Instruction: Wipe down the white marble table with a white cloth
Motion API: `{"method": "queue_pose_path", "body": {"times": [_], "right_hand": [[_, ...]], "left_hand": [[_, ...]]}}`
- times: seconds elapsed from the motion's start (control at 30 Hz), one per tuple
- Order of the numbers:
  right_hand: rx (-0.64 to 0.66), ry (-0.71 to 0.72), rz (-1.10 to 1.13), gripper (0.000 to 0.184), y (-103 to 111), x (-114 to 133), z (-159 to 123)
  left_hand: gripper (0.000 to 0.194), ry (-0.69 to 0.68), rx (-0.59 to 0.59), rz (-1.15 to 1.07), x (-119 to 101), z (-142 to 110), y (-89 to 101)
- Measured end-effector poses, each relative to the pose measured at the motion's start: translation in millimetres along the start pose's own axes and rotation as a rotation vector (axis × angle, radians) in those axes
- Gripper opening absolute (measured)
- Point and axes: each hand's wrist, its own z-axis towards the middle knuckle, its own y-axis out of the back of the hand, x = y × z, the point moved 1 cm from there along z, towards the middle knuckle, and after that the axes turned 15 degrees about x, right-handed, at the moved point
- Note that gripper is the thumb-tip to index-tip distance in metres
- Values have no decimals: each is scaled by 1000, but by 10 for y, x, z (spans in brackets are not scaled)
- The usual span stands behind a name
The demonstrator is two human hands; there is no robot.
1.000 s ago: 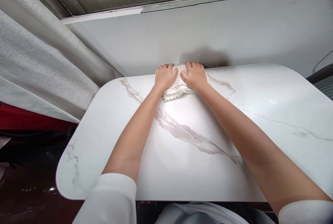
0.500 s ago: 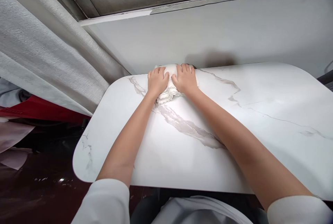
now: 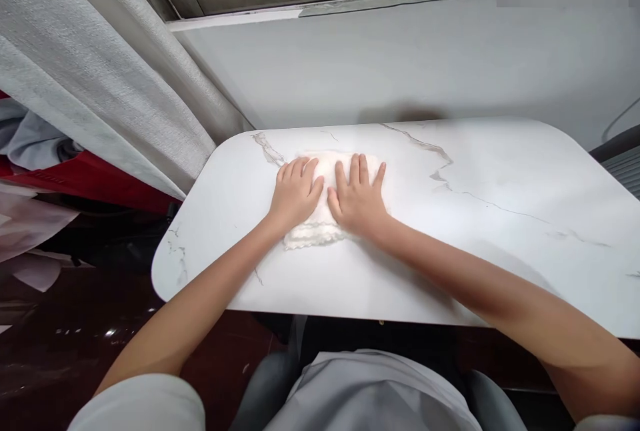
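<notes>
The white cloth (image 3: 325, 164) lay between the far and near edges of the white table (image 3: 450, 231), in from its rounded left corners, apparently folded in layers, though glare washed out its outline. The left hand (image 3: 295, 197) and right hand (image 3: 359, 203) rested open on it, palms down, probably to press it flat. No brand, label or writing was readable.

Pretty bright shot overall, with a soft whitish glare washing out the middle of the tabletop (image 3: 320, 294). Faint shadows sit under the forearms, plus a blurry dark one on the wall (image 3: 310, 64). Floor's super dim with small shiny glints. Top right corner's all blocky.
</notes>
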Motion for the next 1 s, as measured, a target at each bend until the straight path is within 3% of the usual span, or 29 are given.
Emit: {"method": "queue_pose_path", "body": {"times": [0.27, 0.47, 0.73, 0.87, 1.0], "right_hand": [[-53, 302, -31, 59, 22, 337, -857], [45, 476, 57, 61, 62, 595, -1121], [49, 592, 150, 59, -5, 988, -857], [35, 609, 189, 55, -66, 1085, -573], [44, 603, 187, 48, -60, 1041, -276]], "left_hand": [[46, -116, 63, 15, -86, -914, 36], [44, -107, 48, 47, 27, -1485, 71], [43, 21, 13, 43, 474, -1733, 155], [45, 144, 19, 30, 627, -1655, 202], [46, 199, 3, 57, 697, -1391, 234]]}}
